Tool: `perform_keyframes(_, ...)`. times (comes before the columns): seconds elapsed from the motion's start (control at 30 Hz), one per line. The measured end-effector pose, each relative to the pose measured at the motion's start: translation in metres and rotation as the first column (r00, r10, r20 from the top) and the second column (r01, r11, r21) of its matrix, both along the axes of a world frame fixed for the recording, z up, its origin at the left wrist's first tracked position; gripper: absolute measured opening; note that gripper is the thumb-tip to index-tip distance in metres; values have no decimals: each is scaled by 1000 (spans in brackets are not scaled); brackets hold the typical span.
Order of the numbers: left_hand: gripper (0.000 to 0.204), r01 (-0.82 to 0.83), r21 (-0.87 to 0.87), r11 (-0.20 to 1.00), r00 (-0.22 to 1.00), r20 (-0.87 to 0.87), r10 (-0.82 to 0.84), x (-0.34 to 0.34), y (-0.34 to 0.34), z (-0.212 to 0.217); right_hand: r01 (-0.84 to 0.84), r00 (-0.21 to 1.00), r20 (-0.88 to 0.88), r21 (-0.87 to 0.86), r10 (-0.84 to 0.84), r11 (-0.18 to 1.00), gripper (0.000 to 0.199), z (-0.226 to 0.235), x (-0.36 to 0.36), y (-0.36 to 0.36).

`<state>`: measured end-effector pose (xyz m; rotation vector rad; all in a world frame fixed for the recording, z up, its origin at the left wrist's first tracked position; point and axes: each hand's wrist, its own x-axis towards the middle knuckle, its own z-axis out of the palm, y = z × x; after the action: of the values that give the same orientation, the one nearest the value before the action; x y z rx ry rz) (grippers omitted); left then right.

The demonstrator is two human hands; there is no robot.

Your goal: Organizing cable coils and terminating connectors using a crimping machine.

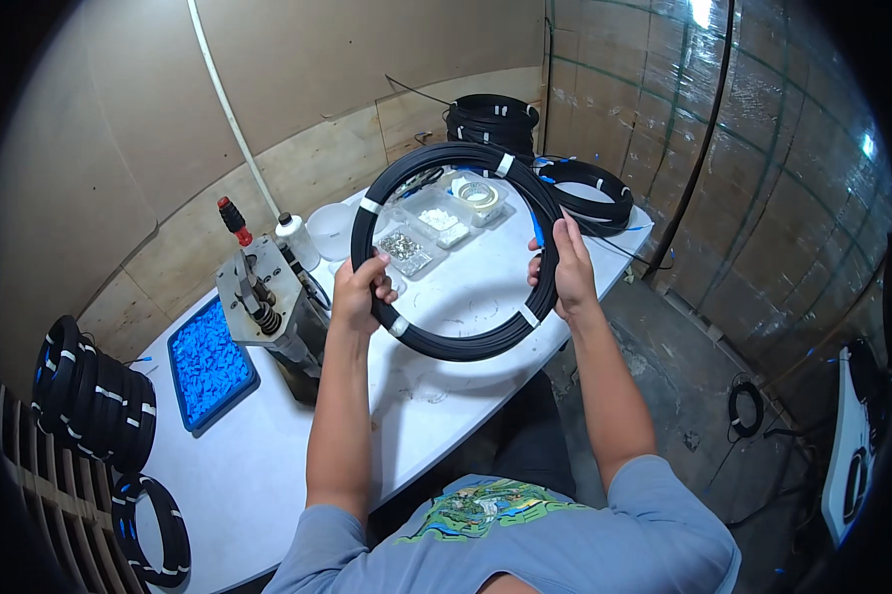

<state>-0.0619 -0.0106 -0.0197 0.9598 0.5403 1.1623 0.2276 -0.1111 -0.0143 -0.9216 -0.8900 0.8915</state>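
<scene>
Between my hands I hold up a large coil of black cable (444,346), tilted over the white table (406,445). White bands (505,165) bind the coil at several places around its ring. Closed fingers of my left hand (355,294) wrap the coil's left side. My right hand (574,269) grips the right side, thumb up along it and fingers curled in through the ring. A small blue piece (539,228) shows on the coil beside my right fingers. Through the ring I see clear boxes of small metal parts (403,249) and white parts (441,224).
Left of the coil stands a metal bench press (268,287) with a red-and-black handle. Next to it lies a tray (196,426) of blue pieces. More black coils are stacked at far left (99,406) and at the back (490,119). Another coil (746,411) is on the floor.
</scene>
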Motion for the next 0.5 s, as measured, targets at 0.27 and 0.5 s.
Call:
perform_keyframes(0.27,18,2,-93,996,999,-36,-5,-3,13,0,-1,998,-70,66,5,998,51,2,-15,-9)
perform_keyframes(0.5,19,-114,-39,993,984,-140,107,5,-17,13,-106,972,-201,76,119,991,47,-15,3,0)
